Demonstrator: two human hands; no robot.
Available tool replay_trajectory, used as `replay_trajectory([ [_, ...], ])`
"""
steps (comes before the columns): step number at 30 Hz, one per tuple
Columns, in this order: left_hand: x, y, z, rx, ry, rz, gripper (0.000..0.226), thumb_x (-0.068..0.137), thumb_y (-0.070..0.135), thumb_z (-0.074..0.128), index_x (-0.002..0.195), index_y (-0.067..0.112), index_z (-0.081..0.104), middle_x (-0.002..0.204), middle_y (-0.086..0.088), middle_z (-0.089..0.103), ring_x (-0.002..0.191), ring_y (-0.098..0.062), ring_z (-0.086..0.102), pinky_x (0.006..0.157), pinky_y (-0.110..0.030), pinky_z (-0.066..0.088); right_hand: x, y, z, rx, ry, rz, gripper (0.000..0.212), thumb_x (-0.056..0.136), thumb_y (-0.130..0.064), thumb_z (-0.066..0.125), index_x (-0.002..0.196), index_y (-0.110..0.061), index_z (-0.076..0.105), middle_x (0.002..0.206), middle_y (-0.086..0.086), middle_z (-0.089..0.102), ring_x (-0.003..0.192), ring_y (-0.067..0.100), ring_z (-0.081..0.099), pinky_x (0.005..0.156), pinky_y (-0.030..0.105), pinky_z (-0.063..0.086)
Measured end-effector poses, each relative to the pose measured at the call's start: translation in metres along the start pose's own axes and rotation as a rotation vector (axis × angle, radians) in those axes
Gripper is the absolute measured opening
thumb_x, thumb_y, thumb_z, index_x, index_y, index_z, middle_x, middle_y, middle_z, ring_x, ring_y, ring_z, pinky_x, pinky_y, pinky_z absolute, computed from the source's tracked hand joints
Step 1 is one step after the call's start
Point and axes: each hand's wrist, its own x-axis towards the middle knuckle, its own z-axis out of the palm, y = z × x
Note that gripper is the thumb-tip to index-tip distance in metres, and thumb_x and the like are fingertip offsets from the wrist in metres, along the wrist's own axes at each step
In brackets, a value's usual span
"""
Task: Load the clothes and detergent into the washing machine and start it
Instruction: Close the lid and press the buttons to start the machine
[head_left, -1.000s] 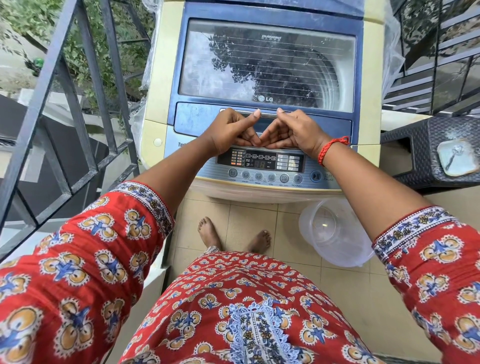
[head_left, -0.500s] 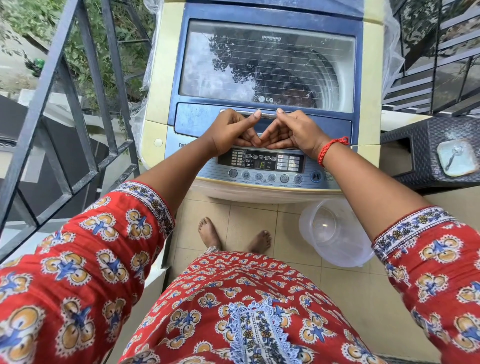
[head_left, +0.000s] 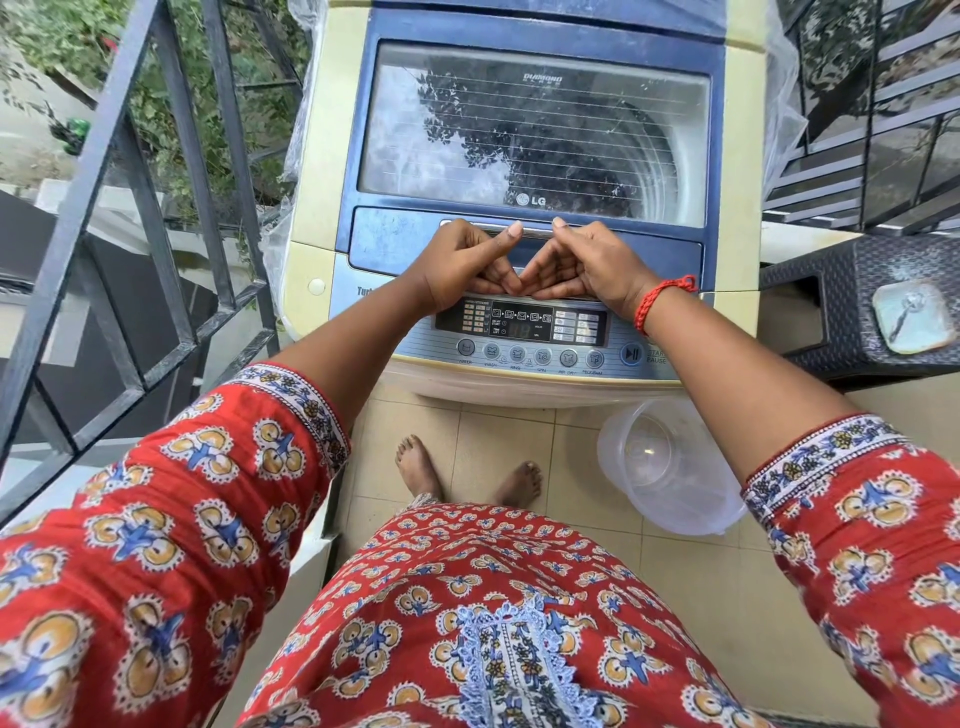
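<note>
A cream and blue top-loading washing machine (head_left: 743, 156) stands in front of me with its glass lid (head_left: 535, 130) down; the drum shows dimly through the reflections. My left hand (head_left: 462, 265) and my right hand (head_left: 587, 265) rest side by side on the lid's front edge. Their fingers are curled with the knuckles meeting, and both thumbs point up to the lid handle (head_left: 535, 232). Neither hand holds anything. Just below them the control panel (head_left: 524, 325) is lit, with the start/pause button (head_left: 631, 354) at its right. Clothes and detergent are not clearly visible.
An empty clear plastic tub (head_left: 670, 467) sits on the tiled floor at the machine's right foot, near my bare feet (head_left: 421, 467). A dark woven stool (head_left: 831, 291) with a small dish (head_left: 909, 322) stands on the right. A metal railing (head_left: 130, 208) runs along the left.
Both hands stay in the same spot on the lid. Only the digits on the panel's display change.
</note>
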Motion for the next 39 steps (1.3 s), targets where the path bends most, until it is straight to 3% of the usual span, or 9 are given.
replay_trajectory([
  [10, 0.0001, 0.0, 0.0003, 0.011, 0.003, 0.004, 0.052, 0.087, 0.051, 0.052, 0.056, 0.016, 0.074, 0.069, -0.014, 0.073, 0.078, -0.031, 0.071, 0.077, -0.038, 0.06, -0.0008, -0.0007, 0.0012, -0.007, 0.006, -0.001, 0.061, 0.105, -0.039, 0.029, 0.081, -0.006, 0.075, 0.082, 0.013, 0.076, 0.085, 0.025, 0.074, 0.07, 0.026, 0.06],
  [15, -0.0009, 0.0013, 0.0018, -0.002, 0.004, -0.008, 0.052, 0.092, 0.045, 0.051, 0.055, 0.015, 0.073, 0.073, -0.019, 0.072, 0.08, -0.032, 0.07, 0.078, -0.039, 0.059, -0.0015, -0.002, 0.0024, -0.001, 0.018, 0.008, 0.061, 0.105, -0.037, 0.028, 0.082, -0.004, 0.073, 0.081, 0.012, 0.076, 0.084, 0.024, 0.073, 0.076, 0.031, 0.06],
  [22, -0.0031, 0.0028, 0.0035, 0.01, 0.02, -0.009, 0.051, 0.098, 0.036, 0.049, 0.064, 0.006, 0.071, 0.078, -0.023, 0.071, 0.082, -0.036, 0.07, 0.078, -0.039, 0.059, -0.0025, -0.0033, 0.0037, 0.006, 0.024, 0.004, 0.06, 0.105, -0.036, 0.028, 0.081, -0.003, 0.072, 0.078, 0.01, 0.076, 0.081, 0.022, 0.074, 0.072, 0.028, 0.06],
  [39, -0.0024, 0.0008, 0.0023, -0.006, 0.018, 0.022, 0.052, 0.096, 0.041, 0.05, 0.056, 0.015, 0.073, 0.077, -0.024, 0.071, 0.078, -0.033, 0.071, 0.073, -0.033, 0.06, -0.002, -0.0024, 0.0025, 0.0, 0.017, 0.004, 0.061, 0.105, -0.038, 0.029, 0.08, -0.006, 0.074, 0.08, 0.011, 0.076, 0.083, 0.024, 0.074, 0.07, 0.027, 0.06],
])
